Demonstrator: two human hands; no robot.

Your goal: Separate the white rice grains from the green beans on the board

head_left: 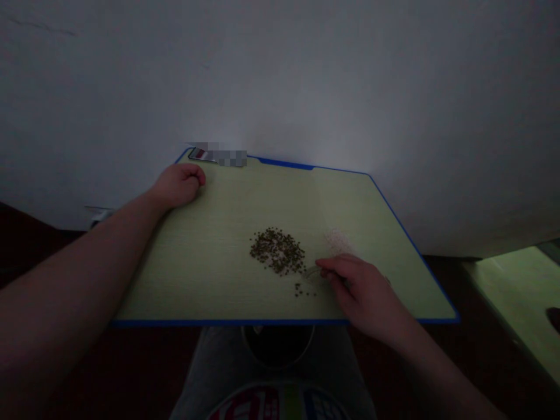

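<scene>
A heap of small dark-green and brown beans or seeds (277, 251), with paler bits among them, lies at the middle of the folding table's pale top (210, 280). My right hand (363, 291) pinches a thin, pale, shiny utensil (311, 272). Its curved tip reaches the heap's right edge; its exact kind is too blurred to tell. Several loose dark seeds (300, 290) lie just below that tip. Beyond my right hand is a small patch of pale pinkish-white grains (338, 240). My left hand (180, 184) rests at the table's left edge with curled fingers, nothing visible in them.
A phone (205, 154), partly blurred out, lies at the far left corner near my left hand. Blue trim (284, 164) edges the table, which stands against a grey wall (297, 76). Below the front edge, a dark round container (278, 345) sits between my legs.
</scene>
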